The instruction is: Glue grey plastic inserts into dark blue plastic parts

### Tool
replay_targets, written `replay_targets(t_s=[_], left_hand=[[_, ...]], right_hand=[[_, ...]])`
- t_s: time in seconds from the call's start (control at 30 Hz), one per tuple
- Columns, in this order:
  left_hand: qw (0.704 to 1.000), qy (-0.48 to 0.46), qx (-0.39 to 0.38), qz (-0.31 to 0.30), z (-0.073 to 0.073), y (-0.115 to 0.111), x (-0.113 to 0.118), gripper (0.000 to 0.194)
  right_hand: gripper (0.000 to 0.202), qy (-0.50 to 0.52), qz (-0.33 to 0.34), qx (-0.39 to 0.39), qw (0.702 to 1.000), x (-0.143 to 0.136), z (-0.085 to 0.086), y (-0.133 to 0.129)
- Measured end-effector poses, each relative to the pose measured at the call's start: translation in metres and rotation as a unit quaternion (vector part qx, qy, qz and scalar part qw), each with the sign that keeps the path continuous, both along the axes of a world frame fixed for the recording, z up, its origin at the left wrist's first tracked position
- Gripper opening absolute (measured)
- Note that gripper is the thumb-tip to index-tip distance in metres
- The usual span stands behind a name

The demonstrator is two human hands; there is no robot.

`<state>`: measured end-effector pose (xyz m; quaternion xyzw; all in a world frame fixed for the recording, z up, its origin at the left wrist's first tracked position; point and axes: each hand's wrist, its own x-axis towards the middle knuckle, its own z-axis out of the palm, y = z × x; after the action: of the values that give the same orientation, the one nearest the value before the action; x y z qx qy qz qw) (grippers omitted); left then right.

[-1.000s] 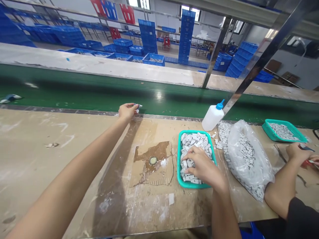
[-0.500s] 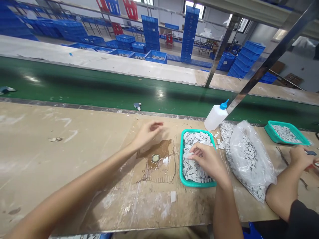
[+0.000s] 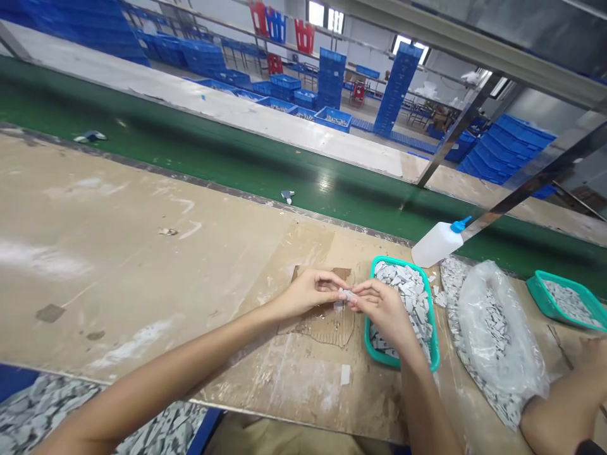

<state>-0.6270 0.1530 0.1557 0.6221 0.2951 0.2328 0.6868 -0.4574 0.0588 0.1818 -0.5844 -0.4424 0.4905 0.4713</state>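
My left hand (image 3: 313, 294) and my right hand (image 3: 382, 308) meet over a torn piece of cardboard (image 3: 327, 328). Between their fingertips is a small light grey piece (image 3: 348, 294), pinched from both sides. Its far details are too small to make out. Beside the cardboard, partly under my right hand and wrist, a green basket (image 3: 435, 335) holds many grey-white pieces (image 3: 408, 284). A small pale rectangle (image 3: 345, 375) lies on the table below the cardboard.
A white bottle with a blue nozzle (image 3: 436, 245) stands behind the basket. Right of it lie a clear bag of pieces (image 3: 497, 335), another green basket (image 3: 535, 292) and another person's arm (image 3: 564, 392). The green belt (image 3: 227, 155) runs beyond the table (image 3: 133, 253).
My right hand has left the basket's middle and come to my left hand above the cardboard. My left hand has closed on the small piece. The view has shifted left.
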Motion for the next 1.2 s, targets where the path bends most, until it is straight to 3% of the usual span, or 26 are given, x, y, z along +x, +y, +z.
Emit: replay_targets(t_s=[0.23,0.4,0.47,0.6,0.7,0.87,1.2], left_hand=[[0.999,-0.028,0.027,-0.002,-0.003,0.015,-0.015,0.038],[0.997,0.044,0.068,0.009,-0.01,0.03,-0.024,0.045],[0.981,0.121,0.145,0.037,-0.01,0.039,-0.032,0.041],[0.906,0.283,0.282,0.142,-0.008,0.054,-0.049,0.023],[0.881,0.367,0.255,0.153,-0.007,0.061,-0.056,0.022],[0.909,0.352,0.178,0.133,-0.007,0.061,-0.056,0.017],[0.931,0.296,0.135,0.168,-0.016,0.063,-0.052,0.018]], right_hand=[[0.036,-0.045,0.043,-0.012,0.998,-0.016,-0.003,0.016],[0.03,-0.161,0.028,0.024,0.986,-0.022,-0.016,0.023],[0.028,-0.222,0.021,0.031,0.974,-0.022,-0.021,0.022],[0.028,-0.278,0.026,0.035,0.96,-0.017,-0.029,0.018],[0.033,-0.291,0.006,0.035,0.956,-0.015,-0.034,0.016],[0.027,-0.316,0.01,0.045,0.948,-0.017,-0.033,0.015],[0.021,-0.344,0.029,0.075,0.935,-0.018,-0.032,0.013]])
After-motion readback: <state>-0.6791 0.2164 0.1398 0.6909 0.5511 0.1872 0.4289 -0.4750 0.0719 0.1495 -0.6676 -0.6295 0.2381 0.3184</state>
